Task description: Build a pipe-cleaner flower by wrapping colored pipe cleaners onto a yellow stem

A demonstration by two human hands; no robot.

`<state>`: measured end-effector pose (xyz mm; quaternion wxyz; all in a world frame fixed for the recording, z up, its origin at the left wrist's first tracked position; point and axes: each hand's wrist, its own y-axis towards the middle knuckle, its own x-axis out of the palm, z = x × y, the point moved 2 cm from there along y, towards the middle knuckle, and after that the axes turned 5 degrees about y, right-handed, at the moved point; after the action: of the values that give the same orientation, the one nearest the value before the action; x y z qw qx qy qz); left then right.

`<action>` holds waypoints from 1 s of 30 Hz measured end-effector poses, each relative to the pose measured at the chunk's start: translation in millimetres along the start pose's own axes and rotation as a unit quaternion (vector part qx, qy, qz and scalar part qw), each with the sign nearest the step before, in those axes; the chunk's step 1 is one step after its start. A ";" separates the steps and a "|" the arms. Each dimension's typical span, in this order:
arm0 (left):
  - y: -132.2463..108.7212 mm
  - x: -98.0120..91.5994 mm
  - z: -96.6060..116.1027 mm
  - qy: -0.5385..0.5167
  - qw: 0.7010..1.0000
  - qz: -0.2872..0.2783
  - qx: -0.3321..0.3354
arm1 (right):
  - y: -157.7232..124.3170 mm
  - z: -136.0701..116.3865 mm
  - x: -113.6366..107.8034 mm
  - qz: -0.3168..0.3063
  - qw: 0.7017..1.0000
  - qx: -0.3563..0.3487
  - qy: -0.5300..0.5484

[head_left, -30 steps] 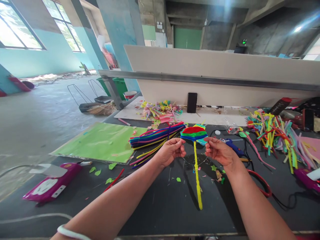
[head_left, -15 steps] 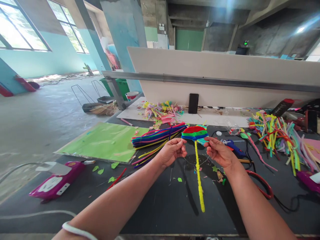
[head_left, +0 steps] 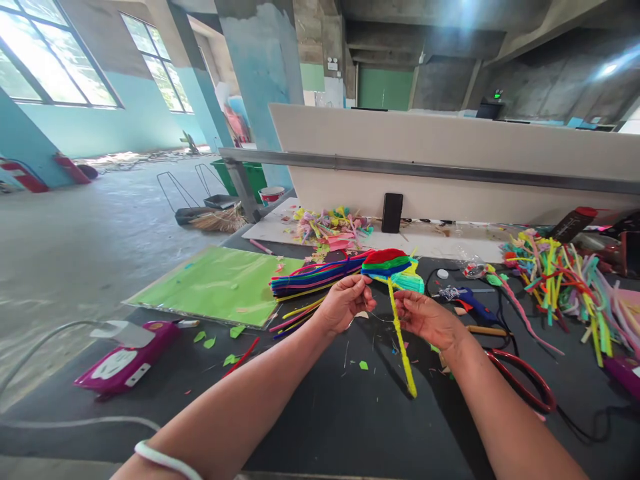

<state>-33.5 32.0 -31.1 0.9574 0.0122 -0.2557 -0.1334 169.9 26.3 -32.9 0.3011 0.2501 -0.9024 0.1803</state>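
A pipe-cleaner piece point(head_left: 385, 264) with red, green and blue bands and a long yellow stem point(head_left: 403, 347) is held up over the dark table. My left hand point(head_left: 347, 301) is closed in a pinch at its lower left edge. Just right of the stem, the fingers of my right hand point(head_left: 425, 317) are bent and pressed together near the stem's upper part; what is between them is too small to make out. A thin, clear strand hangs between the two hands. Behind the piece shows a turquoise and yellow pipe-cleaner shape point(head_left: 409, 280).
A bundle of pipe cleaners point(head_left: 315, 277) lies left of the hands, near a green sheet point(head_left: 200, 283). To the right are a blue glue gun point(head_left: 473, 301), red-handled scissors point(head_left: 523, 380) and a colourful pipe-cleaner pile point(head_left: 555, 273). A phone point(head_left: 393, 213) leans against the white board point(head_left: 450, 190).
My right hand has moved left and down, from the piece's right edge to beside the yellow stem. The piece has tilted, its stem's lower end swinging right and up. The camera view has shifted slightly.
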 end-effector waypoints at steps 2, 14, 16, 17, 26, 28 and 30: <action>0.3 -0.3 -0.4 -0.005 1.000 -0.006 0.002 | 0.5 3.1 3.0 -0.001 1.000 0.006 0.011; -3.7 8.9 -10.9 -0.021 0.998 -0.051 -0.030 | -4.1 -6.0 3.2 -0.012 0.998 -0.060 0.004; -5.9 12.7 -16.3 -0.006 0.997 -0.062 -0.039 | -5.3 -6.8 4.3 -0.014 0.997 -0.075 0.007; -7.3 14.9 -18.9 0.001 0.997 -0.069 -0.043 | -5.6 -6.3 5.4 -0.018 0.997 -0.074 0.005; -13.8 26.5 -23.6 -0.014 0.994 -0.087 -0.061 | -5.8 4.6 18.8 -0.045 0.996 -0.027 -0.076; -14.0 25.8 -24.0 -0.019 0.994 -0.091 -0.062 | -5.9 8.1 21.3 -0.061 0.994 0.001 -0.091; -14.2 24.3 -25.0 -0.020 0.994 -0.089 -0.062 | -5.8 11.6 23.1 -0.070 0.992 0.024 -0.104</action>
<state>-4.5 10.8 -42.3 0.9352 -0.0277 -0.2642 -0.2340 151.9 8.1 -26.0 0.2115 0.3375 -0.9044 0.1528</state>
